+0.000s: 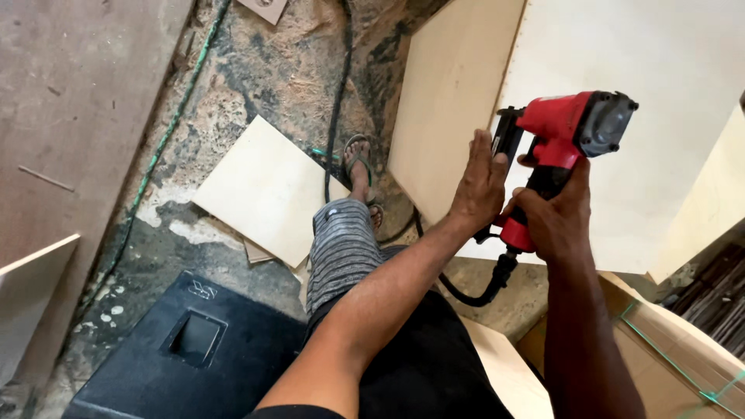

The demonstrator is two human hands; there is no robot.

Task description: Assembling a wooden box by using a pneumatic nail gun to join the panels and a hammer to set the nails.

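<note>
My right hand [552, 217] grips the handle of a red pneumatic nail gun [565, 124], whose black nose presses toward the edge of a pale plywood panel [621, 70]. A black air hose [473, 291] curls out of the gun's base. My left hand [479, 186] lies flat with fingers straight against the side of the gun's magazine, next to a second upright pale board [446, 101]. My leg in grey striped shorts [341, 248] and a sandalled foot [358, 167] show below.
A loose square plywood offcut [268, 186] lies on the sawdust-covered concrete floor. A black box with a recessed handle [194, 341] sits at the lower left. A green hose [159, 147] and a black cable [337, 93] run across the floor. A brown board [70, 116] fills the left.
</note>
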